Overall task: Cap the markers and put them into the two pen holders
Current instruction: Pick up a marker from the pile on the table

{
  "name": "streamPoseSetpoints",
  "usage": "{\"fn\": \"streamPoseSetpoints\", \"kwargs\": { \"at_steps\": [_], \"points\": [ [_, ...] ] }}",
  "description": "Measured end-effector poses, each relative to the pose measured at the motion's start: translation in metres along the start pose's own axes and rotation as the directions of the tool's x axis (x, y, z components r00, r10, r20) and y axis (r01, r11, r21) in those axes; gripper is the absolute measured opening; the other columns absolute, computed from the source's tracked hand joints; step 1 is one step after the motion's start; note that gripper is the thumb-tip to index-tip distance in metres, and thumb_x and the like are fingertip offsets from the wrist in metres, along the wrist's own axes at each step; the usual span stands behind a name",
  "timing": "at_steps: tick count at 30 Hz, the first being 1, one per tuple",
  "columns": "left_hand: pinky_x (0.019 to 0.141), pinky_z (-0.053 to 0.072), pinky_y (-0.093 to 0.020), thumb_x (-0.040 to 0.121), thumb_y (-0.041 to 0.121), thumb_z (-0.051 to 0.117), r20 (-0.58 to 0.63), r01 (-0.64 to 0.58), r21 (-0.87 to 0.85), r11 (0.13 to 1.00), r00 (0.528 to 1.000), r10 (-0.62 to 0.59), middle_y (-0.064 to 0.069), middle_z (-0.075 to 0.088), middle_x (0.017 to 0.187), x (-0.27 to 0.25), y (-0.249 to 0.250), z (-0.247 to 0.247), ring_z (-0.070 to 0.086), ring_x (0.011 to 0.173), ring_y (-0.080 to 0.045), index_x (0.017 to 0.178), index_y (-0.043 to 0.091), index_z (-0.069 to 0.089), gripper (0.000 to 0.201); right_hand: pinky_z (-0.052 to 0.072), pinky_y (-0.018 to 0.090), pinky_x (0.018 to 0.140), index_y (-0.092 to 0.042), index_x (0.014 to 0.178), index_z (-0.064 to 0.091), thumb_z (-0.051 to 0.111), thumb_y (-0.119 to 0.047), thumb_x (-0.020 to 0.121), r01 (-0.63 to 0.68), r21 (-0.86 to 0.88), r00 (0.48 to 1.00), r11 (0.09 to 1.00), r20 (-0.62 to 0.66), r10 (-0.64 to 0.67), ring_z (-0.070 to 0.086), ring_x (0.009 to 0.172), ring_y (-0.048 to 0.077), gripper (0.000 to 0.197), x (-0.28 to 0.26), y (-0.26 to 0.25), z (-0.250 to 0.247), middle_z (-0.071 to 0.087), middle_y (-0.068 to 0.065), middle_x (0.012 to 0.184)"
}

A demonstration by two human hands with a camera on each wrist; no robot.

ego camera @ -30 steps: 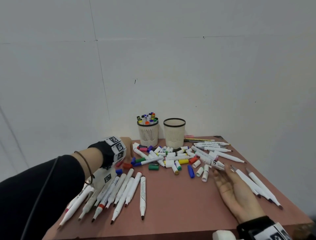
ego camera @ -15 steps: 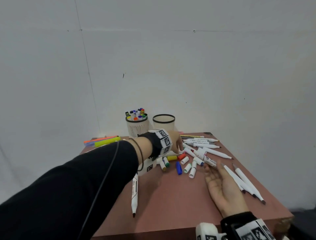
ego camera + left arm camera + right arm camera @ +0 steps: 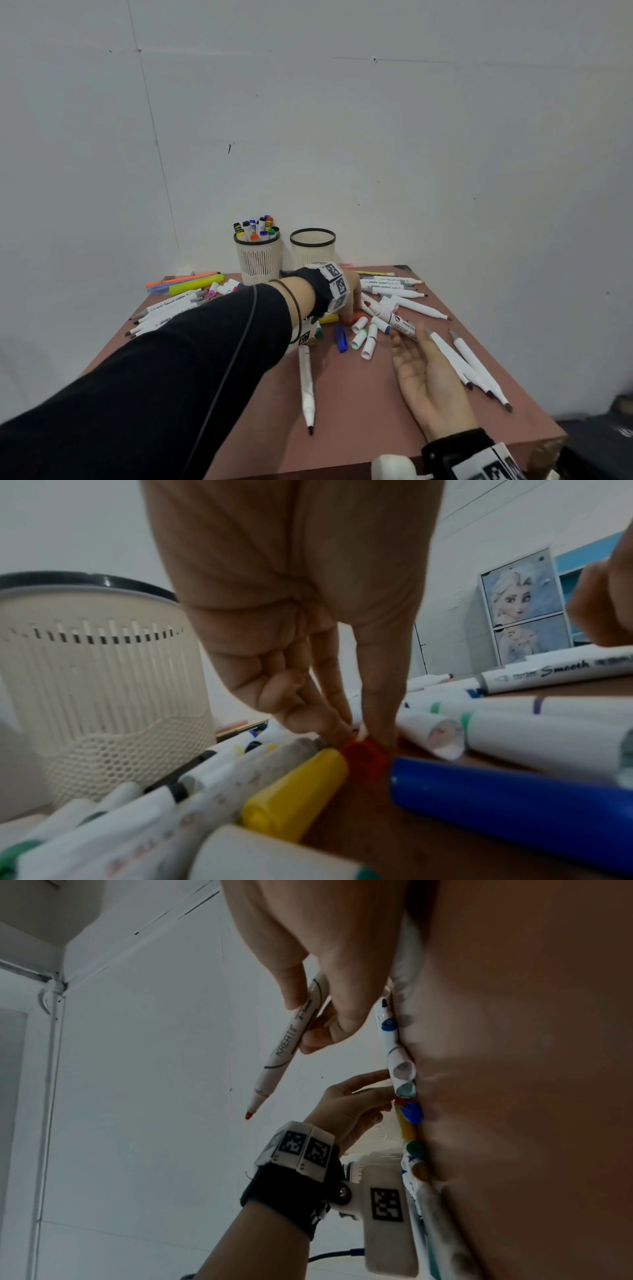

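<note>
On brown table (image 3: 359,404), L hand (image 3: 308,642) pinches red cap (image 3: 365,758); R hand (image 3: 428,373) palm-up holds red-tip marker (image 3: 291,1042).

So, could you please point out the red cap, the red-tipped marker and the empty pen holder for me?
red cap (image 3: 365,758): left wrist view, on its round end face.
red-tipped marker (image 3: 289,1042): right wrist view, on its printed barrel.
empty pen holder (image 3: 312,251): head view, on its ribbed front wall.

Free: bare desk (image 3: 359,428) along the front edge | Blocked: loose markers (image 3: 394,291) and caps (image 3: 363,337) mid-desk; two pen holders (image 3: 258,260) at the back edge
</note>
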State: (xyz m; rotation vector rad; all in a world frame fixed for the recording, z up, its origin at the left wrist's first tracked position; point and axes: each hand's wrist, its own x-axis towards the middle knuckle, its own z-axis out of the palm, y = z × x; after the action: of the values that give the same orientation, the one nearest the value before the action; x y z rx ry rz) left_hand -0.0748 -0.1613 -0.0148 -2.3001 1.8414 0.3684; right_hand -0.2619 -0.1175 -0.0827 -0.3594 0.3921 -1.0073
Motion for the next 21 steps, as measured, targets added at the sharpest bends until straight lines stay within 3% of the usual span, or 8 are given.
{"fn": "streamPoseSetpoints", "kwargs": {
  "at_steps": [4,7,10,12,14,18,21],
  "points": [
    [0.079,0.054,-0.034,0.064,0.031,0.082,-0.004,0.022,0.007,1.0,1.0,-0.022,0.01,0.061,0.076,0.0,-0.004,0.004,0.061,0.085,-0.017,0.079,0.027,0.069,0.02,0.057,0.021,0.059,-0.002,0.093,0.062,0.055,-0.011,0.09,0.001,0.017,1.0,1.0,0.0,-0.001,0.07,0.065,0.016,0.012,-0.001,0.0,0.0,0.071,0.011,0.078],
    [0.075,0.051,-0.03,0.071,0.021,0.079,-0.045,0.015,-0.127,0.992,0.999,-0.021,0.007,0.061,0.081,-0.009,-0.009,0.002,0.057,0.085,-0.014,0.088,0.018,0.071,0.019,0.056,0.022,0.058,-0.001,0.098,0.061,0.055,-0.011,0.09,-0.007,0.036,1.0,0.999,-0.003,0.007,0.07,0.068,0.018,0.015,0.0,-0.001,-0.002,0.069,0.013,0.086],
    [0.068,0.045,-0.025,0.074,0.016,0.076,-0.121,-0.004,-0.261,0.965,0.992,-0.029,0.006,0.059,0.075,-0.027,-0.019,-0.007,0.054,0.077,-0.011,0.08,0.016,0.065,0.013,0.056,0.022,0.058,0.0,0.097,0.06,0.056,-0.013,0.089,-0.007,0.041,1.0,0.999,-0.009,0.007,0.07,0.068,0.018,0.016,0.0,-0.001,-0.002,0.068,0.014,0.087],
    [0.071,0.048,-0.028,0.072,0.017,0.077,-0.193,0.009,-0.345,0.939,0.978,-0.08,0.003,0.061,0.079,-0.04,-0.025,-0.009,0.056,0.078,-0.013,0.079,0.018,0.063,0.015,0.056,0.021,0.057,0.0,0.094,0.061,0.056,-0.013,0.089,0.002,0.042,1.0,0.999,-0.006,-0.002,0.07,0.066,0.017,0.014,-0.002,-0.001,-0.001,0.07,0.013,0.082],
    [0.075,0.051,-0.029,0.072,0.018,0.077,-0.244,0.006,-0.445,0.896,0.961,-0.128,0.002,0.063,0.082,-0.057,-0.031,-0.009,0.058,0.08,-0.013,0.079,0.019,0.062,0.016,0.057,0.021,0.059,-0.001,0.092,0.061,0.055,-0.013,0.09,0.009,0.037,1.0,0.999,-0.006,-0.009,0.07,0.065,0.017,0.013,-0.003,-0.001,0.0,0.07,0.012,0.081],
    [0.062,0.048,-0.022,0.075,0.014,0.074,-0.308,-0.06,-0.621,0.782,0.936,-0.173,0.001,0.066,0.08,-0.099,-0.04,-0.001,0.059,0.066,-0.008,0.089,0.02,0.063,0.018,0.056,0.02,0.06,-0.003,0.09,0.061,0.053,-0.012,0.093,0.019,0.017,1.0,1.0,-0.004,-0.019,0.068,0.072,0.017,0.013,-0.007,0.0,0.0,0.071,0.008,0.074],
    [0.071,0.052,-0.028,0.077,0.015,0.074,-0.316,-0.102,-0.729,0.677,0.927,-0.201,-0.004,0.07,0.085,-0.13,-0.043,0.008,0.062,0.07,-0.01,0.092,0.02,0.068,0.017,0.056,0.02,0.059,-0.004,0.089,0.061,0.052,-0.012,0.093,0.028,0.003,1.0,1.0,0.004,-0.028,0.068,0.072,0.016,0.013,-0.007,0.0,-0.002,0.071,0.008,0.075]
  ]
}}
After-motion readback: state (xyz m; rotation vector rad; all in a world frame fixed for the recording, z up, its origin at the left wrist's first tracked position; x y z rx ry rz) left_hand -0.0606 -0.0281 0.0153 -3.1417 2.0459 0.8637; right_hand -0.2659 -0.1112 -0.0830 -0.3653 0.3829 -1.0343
